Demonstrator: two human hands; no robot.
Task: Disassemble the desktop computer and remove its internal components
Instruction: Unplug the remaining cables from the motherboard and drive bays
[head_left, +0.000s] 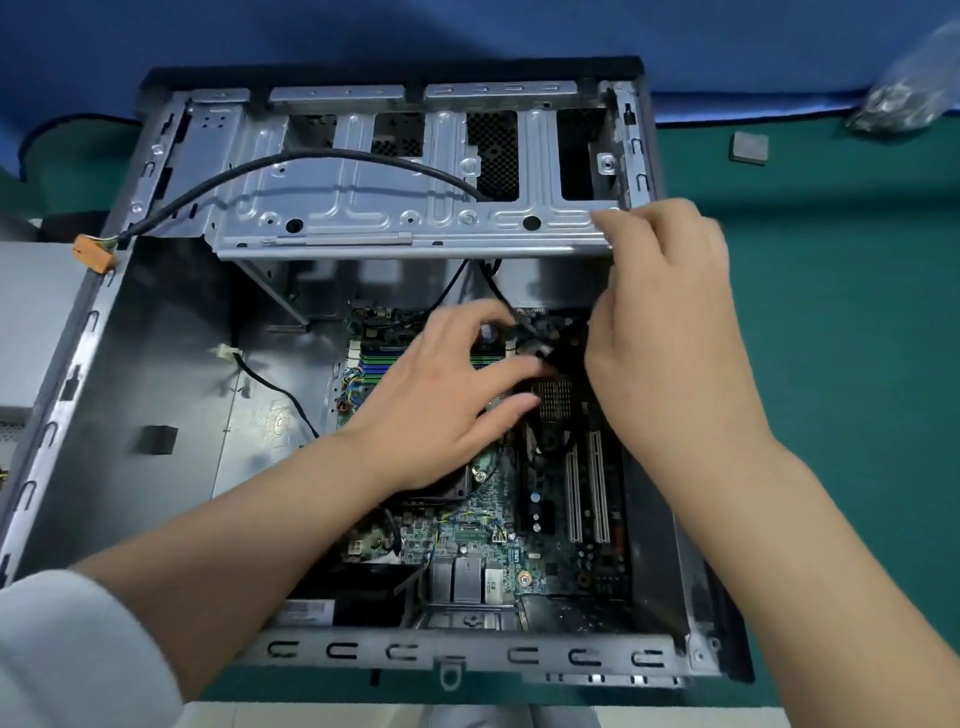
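No print is legible on the motherboard (470, 540) in the open case (156, 364). Left hand (441, 400) – fingers spread – touches a black connector (540, 351); right hand (670, 332) curls beside it, its grasp hidden.

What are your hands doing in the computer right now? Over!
Left hand fingers spread, resting on motherboard. Right hand at black cable connector, grip hidden. Loose black cables hang nearby.
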